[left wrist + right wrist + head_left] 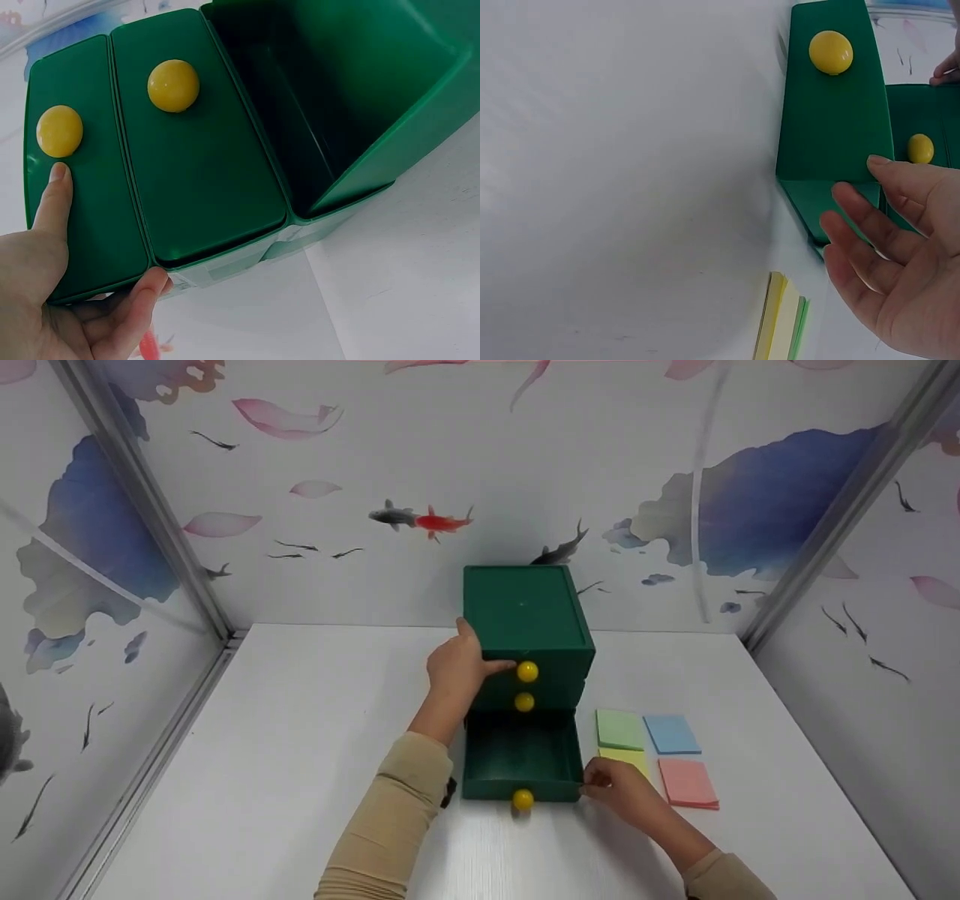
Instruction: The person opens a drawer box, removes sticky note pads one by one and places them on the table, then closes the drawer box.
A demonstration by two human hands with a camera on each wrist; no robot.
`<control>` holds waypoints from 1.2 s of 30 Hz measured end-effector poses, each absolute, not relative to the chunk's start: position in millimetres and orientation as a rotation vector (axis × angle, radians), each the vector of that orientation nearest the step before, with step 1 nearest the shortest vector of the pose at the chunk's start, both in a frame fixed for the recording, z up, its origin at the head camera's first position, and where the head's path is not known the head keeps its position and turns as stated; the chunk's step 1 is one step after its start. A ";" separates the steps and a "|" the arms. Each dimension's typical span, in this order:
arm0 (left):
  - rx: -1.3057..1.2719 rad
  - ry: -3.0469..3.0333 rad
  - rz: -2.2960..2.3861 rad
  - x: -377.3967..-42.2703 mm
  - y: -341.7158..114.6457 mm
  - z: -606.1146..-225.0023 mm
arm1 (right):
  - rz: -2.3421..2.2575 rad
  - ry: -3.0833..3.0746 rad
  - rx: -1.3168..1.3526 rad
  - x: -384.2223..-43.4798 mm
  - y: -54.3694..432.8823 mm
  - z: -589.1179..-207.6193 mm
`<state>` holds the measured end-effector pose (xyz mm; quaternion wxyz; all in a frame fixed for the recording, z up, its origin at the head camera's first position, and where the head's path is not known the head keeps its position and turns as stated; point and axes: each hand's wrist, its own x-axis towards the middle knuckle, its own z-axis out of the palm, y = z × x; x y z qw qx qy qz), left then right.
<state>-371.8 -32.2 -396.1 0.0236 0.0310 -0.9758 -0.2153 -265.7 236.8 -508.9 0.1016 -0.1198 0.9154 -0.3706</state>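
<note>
A green desktop drawer cabinet (pixel 525 611) with yellow round knobs stands on the white table. Its bottom drawer (pixel 491 790) is pulled out, and the inside looks bare. The upper two drawers are closed. My left hand (pixel 456 664) holds the cabinet by its left edge: in the left wrist view the thumb (pixel 56 199) lies on the top drawer's front just by the knob (pixel 60 131), the other fingers bent against the side. At the pulled-out drawer's front right corner, my right hand (pixel 619 787) pinches the edge, thumb on the front and fingertips along the side wall.
Right of the cabinet lie sticky note pads: green (pixel 620 730), blue (pixel 673 734), pink (pixel 688 783) and a yellow one (pixel 626 757) partly behind the right hand. A patterned wall (pixel 420 577) rises behind the cabinet, with side panels left and right.
</note>
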 end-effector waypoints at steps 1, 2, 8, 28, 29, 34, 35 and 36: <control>0.093 -3.023 -0.660 -371.7 -32.0 -395.8 | -1.102 2.713 -0.357 -266.5 236.8 -509.7; 0.090 -3.023 -0.652 -371.7 -31.8 -395.8 | -1.113 2.721 -0.360 -267.4 236.9 -510.7; 0.091 -3.015 -0.655 -371.7 -31.2 -395.8 | -1.153 2.786 -0.357 -276.4 237.2 -514.3; 0.107 -3.012 -0.654 -371.3 -30.7 -395.7 | -1.165 2.798 -0.170 -288.0 234.6 -512.6; 0.108 -3.012 -0.651 -371.4 -30.4 -395.5 | -1.163 2.804 -0.176 -287.9 234.4 -511.7; 0.107 -3.019 -0.626 -371.1 -29.9 -394.9 | -1.180 2.820 -0.212 -288.1 234.4 -509.8; 0.105 -3.017 -0.621 -370.9 -30.0 -394.9 | -1.190 2.817 -0.208 -288.2 234.5 -509.8; 0.102 -3.016 -0.618 -370.8 -29.9 -394.9 | -1.199 2.815 -0.201 -288.5 234.5 -510.0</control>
